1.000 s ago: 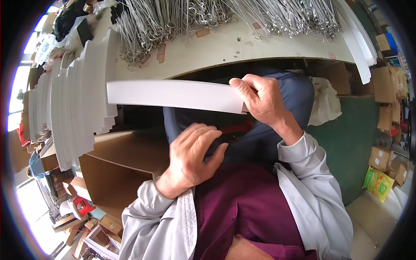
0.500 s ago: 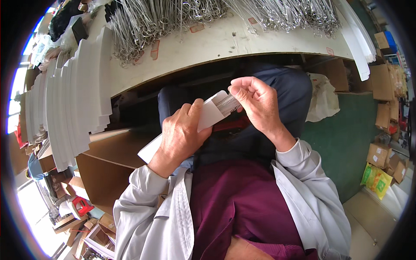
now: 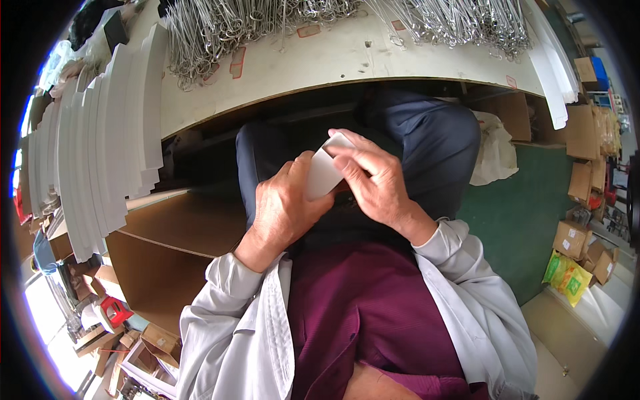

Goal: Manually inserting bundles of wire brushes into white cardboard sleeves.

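Observation:
Over my lap, my left hand (image 3: 287, 200) is closed round a long, narrow white cardboard box (image 3: 323, 175), which tilts up and to the right. Its lower end is hidden behind my left hand and wrist. My right hand (image 3: 373, 177) is at the upper end of the box, with one finger behind the end flap and the others across the opening. These fingers are slightly blurred. Whatever lies inside the box is hidden from view.
Ahead, a white worktable (image 3: 280, 73) carries heaps of metal rods with looped ends (image 3: 220, 40). Long white flat boxes (image 3: 100, 140) are stacked at the left. An open brown carton (image 3: 173, 247) stands beside my left arm. A white plastic bag (image 3: 495, 150) lies right of my knee.
The ridged, see-through-wrapped piece that stuck out of the box is no longer visible. My right hand has moved left and down onto the box's end.

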`<action>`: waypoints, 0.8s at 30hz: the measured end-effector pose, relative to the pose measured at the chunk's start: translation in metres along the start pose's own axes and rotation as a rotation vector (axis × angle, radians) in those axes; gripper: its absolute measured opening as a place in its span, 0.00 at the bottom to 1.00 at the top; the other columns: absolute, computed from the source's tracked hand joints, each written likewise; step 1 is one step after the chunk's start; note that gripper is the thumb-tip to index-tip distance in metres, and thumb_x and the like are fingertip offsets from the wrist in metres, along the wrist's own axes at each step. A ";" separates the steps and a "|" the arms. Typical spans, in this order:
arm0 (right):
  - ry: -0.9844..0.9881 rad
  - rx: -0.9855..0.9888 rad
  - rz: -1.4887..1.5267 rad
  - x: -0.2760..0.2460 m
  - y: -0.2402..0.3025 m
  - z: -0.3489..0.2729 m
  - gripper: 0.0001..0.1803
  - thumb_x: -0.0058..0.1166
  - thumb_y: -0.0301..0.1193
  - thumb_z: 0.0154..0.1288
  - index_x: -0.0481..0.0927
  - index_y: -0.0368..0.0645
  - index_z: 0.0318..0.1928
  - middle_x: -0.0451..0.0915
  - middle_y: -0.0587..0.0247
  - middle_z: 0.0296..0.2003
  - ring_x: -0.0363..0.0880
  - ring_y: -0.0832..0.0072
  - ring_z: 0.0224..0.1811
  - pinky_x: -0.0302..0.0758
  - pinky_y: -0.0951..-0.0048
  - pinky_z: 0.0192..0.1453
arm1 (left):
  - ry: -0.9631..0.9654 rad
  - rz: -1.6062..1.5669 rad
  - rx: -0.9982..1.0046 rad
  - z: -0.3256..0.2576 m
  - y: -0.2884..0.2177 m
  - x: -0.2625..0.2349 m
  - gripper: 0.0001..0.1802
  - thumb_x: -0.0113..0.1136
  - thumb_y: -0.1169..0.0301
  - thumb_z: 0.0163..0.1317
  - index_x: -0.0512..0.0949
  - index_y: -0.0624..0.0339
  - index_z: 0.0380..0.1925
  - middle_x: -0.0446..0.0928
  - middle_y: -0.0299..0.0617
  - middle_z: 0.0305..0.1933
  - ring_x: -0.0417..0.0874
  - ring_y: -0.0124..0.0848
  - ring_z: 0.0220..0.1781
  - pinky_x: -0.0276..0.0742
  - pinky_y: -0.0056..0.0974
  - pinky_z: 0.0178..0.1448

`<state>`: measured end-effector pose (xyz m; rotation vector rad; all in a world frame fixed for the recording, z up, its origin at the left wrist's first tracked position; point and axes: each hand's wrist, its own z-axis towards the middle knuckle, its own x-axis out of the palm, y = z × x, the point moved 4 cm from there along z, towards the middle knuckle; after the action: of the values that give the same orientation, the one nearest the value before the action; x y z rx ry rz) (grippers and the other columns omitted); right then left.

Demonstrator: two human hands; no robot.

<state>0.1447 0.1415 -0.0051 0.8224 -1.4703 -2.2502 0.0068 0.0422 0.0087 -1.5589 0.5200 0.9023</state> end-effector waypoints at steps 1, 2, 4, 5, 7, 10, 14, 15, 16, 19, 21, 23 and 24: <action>0.014 0.002 0.026 0.004 0.000 -0.001 0.12 0.60 0.30 0.75 0.85 0.34 0.51 0.84 0.41 0.55 0.85 0.54 0.57 0.79 0.64 0.62 | -0.005 -0.032 -0.048 0.000 0.002 0.001 0.34 0.78 0.67 0.49 0.77 0.64 0.56 0.84 0.56 0.44 0.88 0.53 0.44 0.86 0.48 0.47; 0.028 0.004 0.053 0.008 0.000 -0.002 0.13 0.59 0.31 0.76 0.85 0.34 0.52 0.83 0.41 0.56 0.84 0.55 0.58 0.79 0.64 0.62 | -0.010 -0.062 -0.096 -0.001 0.004 0.002 0.34 0.78 0.67 0.49 0.77 0.64 0.57 0.85 0.57 0.45 0.88 0.53 0.45 0.86 0.48 0.48; 0.062 0.062 0.132 0.004 -0.003 0.000 0.14 0.57 0.32 0.77 0.85 0.34 0.53 0.83 0.42 0.55 0.85 0.56 0.57 0.79 0.65 0.62 | -0.016 -0.095 -0.088 -0.002 0.006 0.001 0.34 0.78 0.67 0.49 0.77 0.65 0.57 0.85 0.57 0.45 0.88 0.53 0.46 0.86 0.47 0.49; 0.095 0.120 0.212 0.002 -0.006 0.000 0.15 0.55 0.34 0.78 0.85 0.35 0.54 0.84 0.43 0.55 0.85 0.57 0.57 0.79 0.66 0.61 | -0.022 -0.126 -0.079 -0.002 0.007 0.001 0.34 0.78 0.67 0.49 0.78 0.65 0.58 0.85 0.58 0.46 0.88 0.53 0.47 0.86 0.47 0.50; 0.140 0.134 0.181 -0.003 -0.004 0.000 0.16 0.53 0.35 0.80 0.84 0.35 0.56 0.84 0.43 0.54 0.85 0.60 0.55 0.79 0.66 0.59 | -0.028 -0.139 -0.081 -0.002 0.008 0.000 0.35 0.79 0.67 0.49 0.77 0.65 0.58 0.85 0.58 0.47 0.89 0.51 0.48 0.86 0.46 0.51; 0.256 0.239 0.233 -0.004 0.001 -0.006 0.18 0.49 0.33 0.82 0.81 0.35 0.61 0.86 0.48 0.51 0.86 0.70 0.48 0.81 0.70 0.54 | -0.055 -0.199 -0.085 -0.004 0.010 0.001 0.36 0.78 0.66 0.50 0.76 0.63 0.59 0.85 0.56 0.46 0.89 0.51 0.47 0.86 0.47 0.50; 0.282 0.416 0.333 -0.008 -0.005 -0.011 0.18 0.46 0.28 0.82 0.78 0.34 0.64 0.86 0.56 0.45 0.85 0.77 0.41 0.83 0.73 0.48 | -0.069 -0.327 -0.068 -0.006 0.013 0.011 0.41 0.77 0.64 0.51 0.72 0.54 0.66 0.84 0.55 0.49 0.88 0.52 0.50 0.86 0.48 0.51; 0.255 0.362 0.258 -0.009 -0.003 -0.010 0.18 0.46 0.28 0.82 0.78 0.33 0.64 0.86 0.55 0.45 0.85 0.76 0.41 0.84 0.73 0.47 | -0.026 -0.358 -0.078 -0.004 0.011 0.012 0.42 0.78 0.66 0.51 0.70 0.54 0.67 0.83 0.56 0.52 0.88 0.51 0.52 0.86 0.47 0.53; 0.260 0.418 0.290 -0.009 -0.003 -0.011 0.19 0.45 0.29 0.82 0.78 0.32 0.64 0.86 0.55 0.45 0.86 0.76 0.41 0.83 0.73 0.47 | 0.009 -0.389 -0.095 -0.001 0.011 0.012 0.43 0.78 0.68 0.51 0.69 0.54 0.68 0.83 0.57 0.54 0.88 0.50 0.54 0.85 0.47 0.55; 0.267 0.426 0.347 -0.012 -0.004 -0.011 0.21 0.43 0.31 0.83 0.75 0.31 0.66 0.85 0.54 0.47 0.87 0.73 0.42 0.84 0.72 0.48 | 0.002 -0.418 -0.033 0.001 0.009 0.010 0.44 0.76 0.67 0.52 0.66 0.50 0.69 0.83 0.56 0.53 0.86 0.55 0.52 0.85 0.49 0.54; 0.242 0.425 0.361 -0.011 -0.007 -0.011 0.22 0.42 0.32 0.84 0.73 0.30 0.68 0.84 0.53 0.50 0.87 0.72 0.42 0.84 0.72 0.49 | 0.024 -0.382 -0.039 -0.001 0.011 0.013 0.44 0.77 0.67 0.50 0.66 0.50 0.68 0.83 0.55 0.52 0.87 0.55 0.51 0.85 0.49 0.51; 0.247 0.448 0.377 -0.012 -0.013 -0.011 0.24 0.44 0.33 0.83 0.69 0.30 0.71 0.81 0.51 0.57 0.86 0.71 0.45 0.85 0.71 0.51 | 0.033 -0.398 -0.042 0.000 0.012 0.016 0.42 0.77 0.68 0.50 0.67 0.50 0.66 0.83 0.54 0.50 0.87 0.55 0.48 0.86 0.50 0.48; 0.270 0.446 0.382 -0.007 -0.014 -0.011 0.24 0.44 0.33 0.83 0.69 0.30 0.71 0.81 0.51 0.57 0.86 0.71 0.45 0.85 0.71 0.51 | 0.016 -0.395 -0.059 0.000 0.014 0.015 0.42 0.77 0.68 0.50 0.67 0.50 0.66 0.83 0.54 0.50 0.87 0.55 0.48 0.86 0.50 0.48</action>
<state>0.1574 0.1439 -0.0192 0.8386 -1.8348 -1.4966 0.0056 0.0415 -0.0114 -1.6482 0.1854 0.6057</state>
